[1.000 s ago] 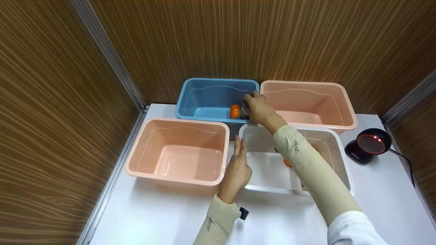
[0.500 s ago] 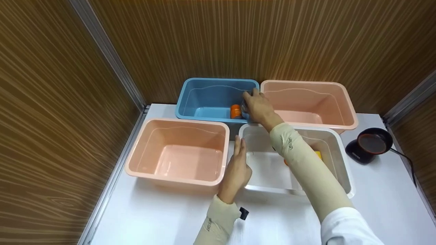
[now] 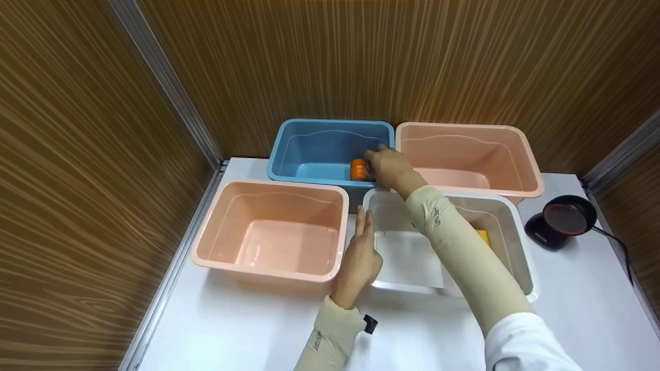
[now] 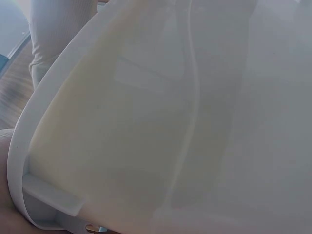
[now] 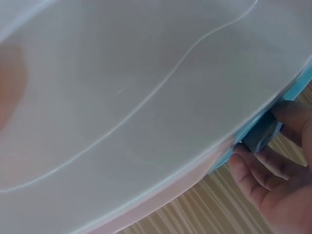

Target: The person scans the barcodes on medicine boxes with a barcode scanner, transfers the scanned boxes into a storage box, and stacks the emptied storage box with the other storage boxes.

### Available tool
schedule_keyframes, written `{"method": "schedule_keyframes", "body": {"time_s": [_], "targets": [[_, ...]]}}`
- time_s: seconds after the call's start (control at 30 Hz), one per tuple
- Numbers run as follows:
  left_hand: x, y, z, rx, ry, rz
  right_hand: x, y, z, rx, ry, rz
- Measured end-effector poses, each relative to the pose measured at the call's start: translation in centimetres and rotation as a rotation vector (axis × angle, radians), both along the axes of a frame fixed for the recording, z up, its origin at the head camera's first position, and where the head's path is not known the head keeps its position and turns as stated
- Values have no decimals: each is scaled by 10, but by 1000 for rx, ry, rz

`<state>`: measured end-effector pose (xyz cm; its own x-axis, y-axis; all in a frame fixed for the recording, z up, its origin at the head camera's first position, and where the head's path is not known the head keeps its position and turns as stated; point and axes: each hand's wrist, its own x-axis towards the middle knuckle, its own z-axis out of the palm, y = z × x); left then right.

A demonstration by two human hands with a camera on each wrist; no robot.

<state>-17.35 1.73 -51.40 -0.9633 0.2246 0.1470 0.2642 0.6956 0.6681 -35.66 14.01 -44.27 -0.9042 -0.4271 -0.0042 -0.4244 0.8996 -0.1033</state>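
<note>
My right hand reaches into the right end of the blue bin at the back. Its thumb and fingers hold a small dark grey object, whose kind I cannot tell. Right beside it an orange cylindrical container stands on the bin's floor. My left hand, fingers straight, is at the left side of the white bin. Part of that hand borders the white rim in the left wrist view. Inside the white bin a yellow item shows, partly hidden behind my right forearm.
One pink bin stands at the front left, another pink bin at the back right. A black device on a stand, trailing a cable, sits on the white table at the right. Wood-patterned panels enclose the table.
My right hand has gone slightly lower inside the blue bin with the grey object, beside the orange container. My left hand stays in place. The red lights on the black device have gone out.
</note>
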Motion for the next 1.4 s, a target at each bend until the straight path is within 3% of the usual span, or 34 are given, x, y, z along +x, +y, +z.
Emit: {"method": "schedule_keyframes", "body": {"time_s": [0.17, 0.37, 0.53, 0.7, 0.83, 1.0, 1.1, 1.3, 1.4], "targets": [[0, 0, 1, 13, -6, -6, 4, 5, 7, -36, -24, -29], [0, -1, 1, 18, -19, -4, 16, 19, 19, -106, -78, -9], [-1, 0, 0, 23, -31, -3, 37, 40, 29, -190, -166, 1], [0, 0, 0, 19, -41, -5, 62, 66, 38, -216, -176, 36], [0, 0, 0, 15, -53, 3, 79, 85, 38, -154, -225, 37], [1, 0, 0, 29, -48, 2, 91, 105, 24, -47, -278, 40], [1, 0, 0, 33, -46, -3, 95, 116, 13, 2, -271, 51], [1, 0, 1, 29, -62, -8, 98, 130, -3, 203, -225, 40], [-1, 0, 2, 32, -66, -11, 100, 135, -12, 228, -272, 19]]}}
